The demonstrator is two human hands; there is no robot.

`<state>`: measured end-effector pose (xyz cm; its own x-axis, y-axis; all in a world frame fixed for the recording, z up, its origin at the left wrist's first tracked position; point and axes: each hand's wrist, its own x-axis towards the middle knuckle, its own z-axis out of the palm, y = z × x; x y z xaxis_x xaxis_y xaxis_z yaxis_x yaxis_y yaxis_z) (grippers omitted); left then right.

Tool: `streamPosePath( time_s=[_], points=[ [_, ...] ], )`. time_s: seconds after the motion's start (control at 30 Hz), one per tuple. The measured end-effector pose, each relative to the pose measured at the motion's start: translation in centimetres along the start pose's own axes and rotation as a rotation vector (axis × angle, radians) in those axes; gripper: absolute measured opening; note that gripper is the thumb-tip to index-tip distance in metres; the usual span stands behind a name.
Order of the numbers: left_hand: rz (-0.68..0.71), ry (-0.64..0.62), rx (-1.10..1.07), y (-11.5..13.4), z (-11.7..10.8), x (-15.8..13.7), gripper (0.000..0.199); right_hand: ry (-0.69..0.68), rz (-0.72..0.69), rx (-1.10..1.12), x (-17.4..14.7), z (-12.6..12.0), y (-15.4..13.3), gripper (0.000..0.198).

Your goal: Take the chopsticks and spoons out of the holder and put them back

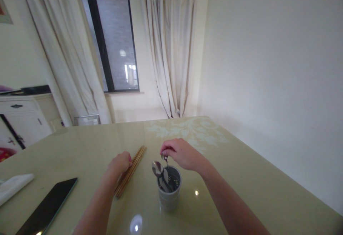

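A bundle of wooden chopsticks (133, 171) lies slantwise on the table. My left hand (122, 162) is closed at the bundle's left side, fingers curled against it and partly hidden. To the right stands a grey utensil cup (169, 200) with drain holes in its bottom. Above its far rim, my right hand (180, 153) pinches a small metal spoon (164, 156) near its bowl, the handle pointing down into the cup. A larger metal spoon (157, 169) leans in the cup, bowl up over the left rim, beside other utensils I cannot make out.
A dark flat tablet-like slab (49, 204) lies at the left of the glossy table (230, 181), with a white object (16, 186) beyond it. A wall (276, 85) runs along the right edge. Curtains (171, 49) and a white cabinet (26, 117) stand behind.
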<state>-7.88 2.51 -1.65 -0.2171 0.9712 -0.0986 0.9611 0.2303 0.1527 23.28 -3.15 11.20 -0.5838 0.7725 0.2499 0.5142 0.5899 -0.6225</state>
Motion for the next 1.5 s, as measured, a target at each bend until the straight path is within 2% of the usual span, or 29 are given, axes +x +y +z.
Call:
streamPosePath(
  time_s=[0.1, 0.37, 0.67, 0.87, 1.07, 1.2, 1.3, 1.37, 1.47, 1.5],
  points=[
    [0.010, 0.004, 0.006, 0.0, 0.1, 0.1, 0.011, 0.000, -0.003, -0.018, 0.0, 0.0, 0.0, 0.022],
    [0.097, 0.021, -0.012, -0.1, 0.5, 0.2, 0.030, 0.008, -0.004, -0.009, 0.0, 0.0, -0.1, 0.024],
    [0.115, 0.002, -0.048, 0.3, -0.3, -0.2, 0.038, 0.010, -0.005, -0.016, 0.0, 0.0, 0.1, 0.023],
    [0.112, 0.000, -0.074, 0.8, -0.6, -0.2, 0.017, 0.016, -0.007, -0.045, 0.0, 0.0, 0.2, 0.024],
    [0.102, 0.014, -0.093, 1.4, -0.7, -0.9, 0.014, 0.041, 0.002, -0.053, -0.1, -0.3, 0.0, 0.023],
    [0.091, 0.061, -0.127, 2.1, -1.9, -1.4, 0.017, 0.167, 0.016, -0.059, -0.6, -1.5, -0.8, 0.023],
    [0.133, 0.119, -0.185, 3.4, -4.3, -2.1, 0.027, 0.325, -0.009, -0.022, -1.4, -3.1, -1.4, 0.021],
    [0.241, 0.174, -0.309, 4.8, -6.5, -3.3, 0.031, 0.445, -0.043, 0.021, -2.1, -4.3, -1.8, 0.020],
    [0.512, 0.306, -0.710, 7.6, -9.9, -6.7, 0.033, 0.631, -0.090, 0.082, -3.0, -5.5, -2.4, 0.018],
    [0.578, 0.316, -0.797, 8.5, -10.9, -8.1, 0.036, 0.684, -0.103, 0.098, -3.2, -5.7, -2.7, 0.018]
  ],
)
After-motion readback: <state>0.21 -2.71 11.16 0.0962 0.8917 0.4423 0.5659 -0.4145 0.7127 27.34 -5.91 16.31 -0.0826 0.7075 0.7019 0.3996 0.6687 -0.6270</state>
